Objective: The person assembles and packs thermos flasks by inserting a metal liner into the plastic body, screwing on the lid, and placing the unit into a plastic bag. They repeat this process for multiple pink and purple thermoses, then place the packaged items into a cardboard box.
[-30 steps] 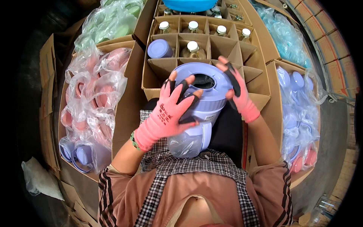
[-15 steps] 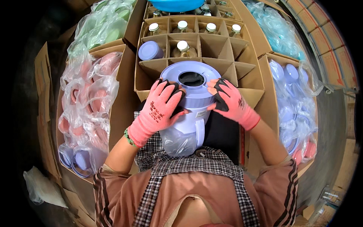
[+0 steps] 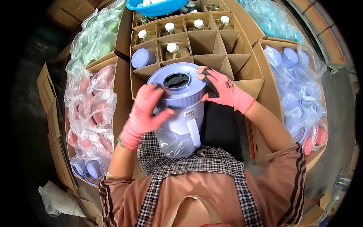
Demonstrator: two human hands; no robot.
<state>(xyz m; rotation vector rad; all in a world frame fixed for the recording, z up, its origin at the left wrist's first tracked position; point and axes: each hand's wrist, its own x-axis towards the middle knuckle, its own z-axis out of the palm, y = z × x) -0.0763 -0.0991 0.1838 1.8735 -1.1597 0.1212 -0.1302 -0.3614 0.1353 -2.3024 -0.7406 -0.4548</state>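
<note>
A lavender plastic jug (image 3: 181,123) stands slightly tilted against my checked apron. Its wide round top (image 3: 155,77) has a dark oval opening, and a handle faces me at the lower right. A clear plastic bag (image 3: 172,142) covers its lower part. My left hand (image 3: 143,113), in a pink glove with dark fingertips, is closed around the left side of the top, its fingers blurred and the thumb across the front. Gloved alike, my right hand (image 3: 223,90) grips the rim's right side, fingers above and thumb below.
Ahead is a divided carton (image 3: 211,41) holding several white-capped glass bottles (image 3: 176,52) and a lavender-lidded container (image 3: 143,58). A blue basin (image 3: 160,8) sits beyond. Cartons of bagged pink jugs (image 3: 89,109) stand left, bagged lavender ones (image 3: 291,87) right.
The jug's top has shifted left and turned a little. My left hand has slid down and outward along its side; my right hand has moved up onto the rim. The whole view has shifted slightly.
</note>
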